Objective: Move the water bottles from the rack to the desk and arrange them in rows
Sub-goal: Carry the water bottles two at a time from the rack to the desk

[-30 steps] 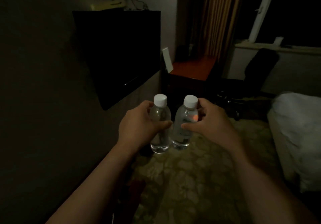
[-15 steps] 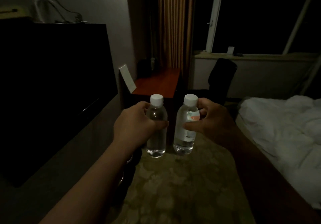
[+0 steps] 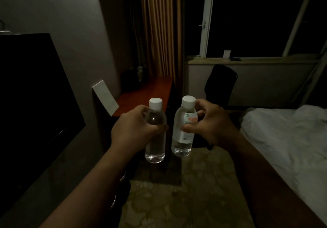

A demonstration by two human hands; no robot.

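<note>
I hold two clear water bottles with white caps upright in the air in front of me. My left hand (image 3: 131,130) is wrapped around the left bottle (image 3: 155,144), which has no visible label. My right hand (image 3: 212,125) grips the right bottle (image 3: 184,132), whose white label with an orange mark faces me. The two bottles are side by side, a small gap apart. Behind them stands the reddish wooden desk (image 3: 146,91) against the left wall. The rack is not in view.
A dark TV screen (image 3: 33,93) hangs on the left wall. A white card (image 3: 105,96) leans at the desk's near end, and dark objects (image 3: 134,79) sit at its far end. A black chair (image 3: 222,82) stands by the window; a white bed (image 3: 290,139) lies right. Patterned carpet (image 3: 185,201) covers the floor.
The view has swung right and closer to the desk, which looks larger now. Both bottles stay gripped in my hands, held at about the same height.
</note>
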